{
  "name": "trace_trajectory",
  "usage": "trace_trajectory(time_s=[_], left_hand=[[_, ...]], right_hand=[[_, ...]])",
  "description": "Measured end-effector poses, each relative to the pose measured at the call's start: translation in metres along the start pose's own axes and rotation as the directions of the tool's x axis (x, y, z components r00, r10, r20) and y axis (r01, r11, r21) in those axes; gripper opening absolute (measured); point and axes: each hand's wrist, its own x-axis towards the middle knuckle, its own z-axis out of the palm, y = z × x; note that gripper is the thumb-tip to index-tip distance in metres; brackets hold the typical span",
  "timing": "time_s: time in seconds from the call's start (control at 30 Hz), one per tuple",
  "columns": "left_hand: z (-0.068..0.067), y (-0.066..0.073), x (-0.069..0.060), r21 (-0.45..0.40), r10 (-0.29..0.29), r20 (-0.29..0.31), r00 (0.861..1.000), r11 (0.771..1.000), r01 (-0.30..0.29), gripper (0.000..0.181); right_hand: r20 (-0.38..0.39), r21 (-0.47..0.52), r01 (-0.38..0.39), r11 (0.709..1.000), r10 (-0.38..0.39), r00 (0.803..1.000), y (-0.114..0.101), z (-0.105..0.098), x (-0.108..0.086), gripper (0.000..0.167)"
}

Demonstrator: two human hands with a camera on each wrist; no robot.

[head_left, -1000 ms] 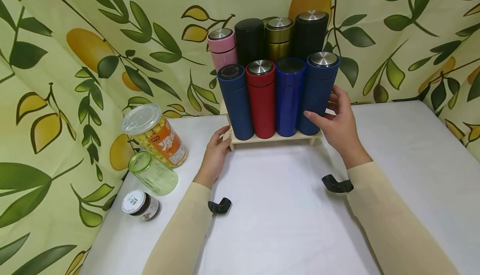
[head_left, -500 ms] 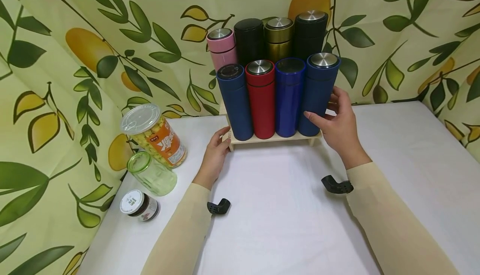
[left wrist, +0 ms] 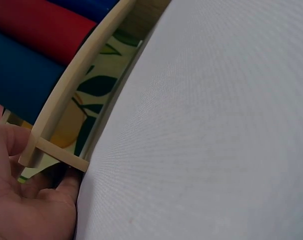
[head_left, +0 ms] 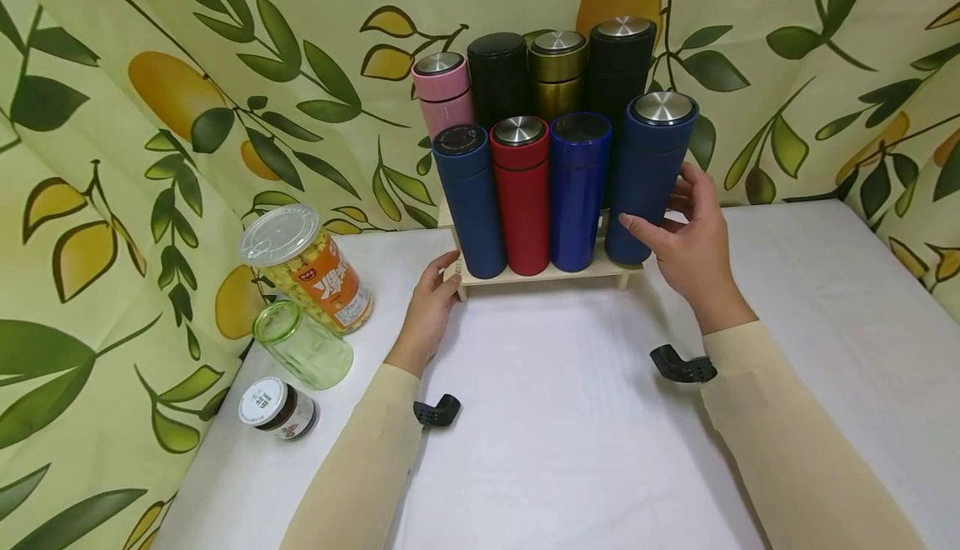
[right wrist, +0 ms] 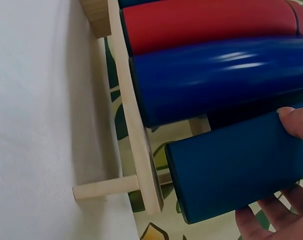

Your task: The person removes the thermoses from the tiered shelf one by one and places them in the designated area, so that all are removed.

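Note:
My right hand (head_left: 693,246) grips the matte blue bottle with a silver lid (head_left: 651,175) at the right end of the front row. In the right wrist view this bottle (right wrist: 236,167) is tilted, its base just off the wooden rack (right wrist: 136,125), with a gap beside the glossy blue bottle (right wrist: 216,77). My left hand (head_left: 429,308) holds the left end of the rack (head_left: 540,274); in the left wrist view the fingers and thumb of this hand (left wrist: 31,195) are around the rack's corner (left wrist: 66,85). A red bottle (head_left: 521,200) and another matte blue bottle (head_left: 472,204) stand at the front left.
Behind, on the rack, stand a pink bottle (head_left: 444,96), a black one (head_left: 498,79), a gold one (head_left: 557,75) and a tall black one (head_left: 620,67). On the left are a popcorn tub (head_left: 315,271), a green glass (head_left: 307,350) and a small jar (head_left: 281,408).
My right hand has lifted the matte blue bottle slightly and moved it right, opening a gap beside the glossy blue one. The left hand has stayed at the rack's end.

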Motion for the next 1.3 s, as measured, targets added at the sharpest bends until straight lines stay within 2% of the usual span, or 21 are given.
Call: trace_trajectory(time_s=[0.37, 0.6, 0.97, 1.3], left_hand=[[0.000, 0.000, 0.000, 0.003, -0.001, 0.004, 1.000, 1.000, 0.001, 0.048], [-0.001, -0.002, 0.000, 0.012, -0.003, 0.010, 1.000, 1.000, 0.003, 0.048], [-0.002, -0.003, 0.002, 0.034, 0.006, 0.004, 1.000, 0.999, -0.006, 0.048], [-0.001, -0.002, 0.002, 0.022, 0.000, -0.006, 1.000, 1.000, 0.000, 0.048]], right_hand=[[-0.077, -0.043, -0.005, 0.999, 0.002, 0.997, 0.010, -0.015, 0.005, 0.083], [-0.103, -0.082, -0.082, 0.993, 0.073, 0.992, 0.017, -0.023, 0.008, 0.085], [-0.124, -0.062, -0.139, 0.988, 0.131, 0.984, 0.043, -0.024, 0.011, 0.086], [-0.092, -0.060, -0.134, 0.989, 0.128, 0.987, 0.064, -0.018, 0.013, 0.088]])
